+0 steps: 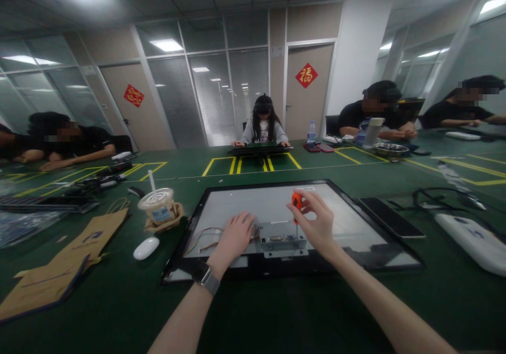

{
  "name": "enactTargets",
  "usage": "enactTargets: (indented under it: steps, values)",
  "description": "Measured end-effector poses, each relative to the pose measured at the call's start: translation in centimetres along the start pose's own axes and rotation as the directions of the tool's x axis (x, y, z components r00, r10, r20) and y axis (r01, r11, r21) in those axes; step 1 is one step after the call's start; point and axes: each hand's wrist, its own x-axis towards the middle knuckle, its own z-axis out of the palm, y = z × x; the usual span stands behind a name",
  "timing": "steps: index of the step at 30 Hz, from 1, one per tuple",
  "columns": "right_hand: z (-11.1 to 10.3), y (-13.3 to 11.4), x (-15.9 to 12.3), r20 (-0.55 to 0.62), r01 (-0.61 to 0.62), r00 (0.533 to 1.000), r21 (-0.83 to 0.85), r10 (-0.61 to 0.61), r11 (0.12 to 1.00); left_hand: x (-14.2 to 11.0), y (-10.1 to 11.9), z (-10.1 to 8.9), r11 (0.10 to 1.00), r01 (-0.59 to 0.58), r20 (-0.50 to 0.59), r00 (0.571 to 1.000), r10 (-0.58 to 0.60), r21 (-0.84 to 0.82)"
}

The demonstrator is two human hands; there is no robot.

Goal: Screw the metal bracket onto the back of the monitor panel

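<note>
My right hand point(318, 218) is closed around the orange handle of a screwdriver point(296, 201). Its thin shaft points down, with the tip at a metal bracket point(280, 244) on the back of a flat display panel point(233, 198). I cannot make out a screw under the tip. To the left of the bracket, my left hand point(236, 235) lies flat on the panel with its fingers stretched out, holding nothing I can see. Thin wires point(205, 233) run out beside it, and part of a small round thing by its fingertips is hidden.
Left of the panel stand a drink cup point(158, 206) with a straw, a white earbud case point(146, 248) and a brown paper bag point(71, 259). On the right lie a phone point(391, 217), black cables and a white device point(474, 241). Several people sit around the green table.
</note>
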Motion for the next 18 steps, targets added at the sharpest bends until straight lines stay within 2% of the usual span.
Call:
enactTargets:
  steps: [4,18]
  values:
    - [-0.04,-0.05,0.08,0.021,-0.05,0.999,-0.005,0.05,0.999,-0.03,0.01,-0.06,1.0,-0.007,-0.002,1.0,0.007,-0.006]
    - [-0.05,0.08,0.0,0.041,-0.08,0.996,0.009,0.08,0.997,0.02,-0.1,0.39,1.0,-0.016,-0.017,1.0,0.016,0.002]
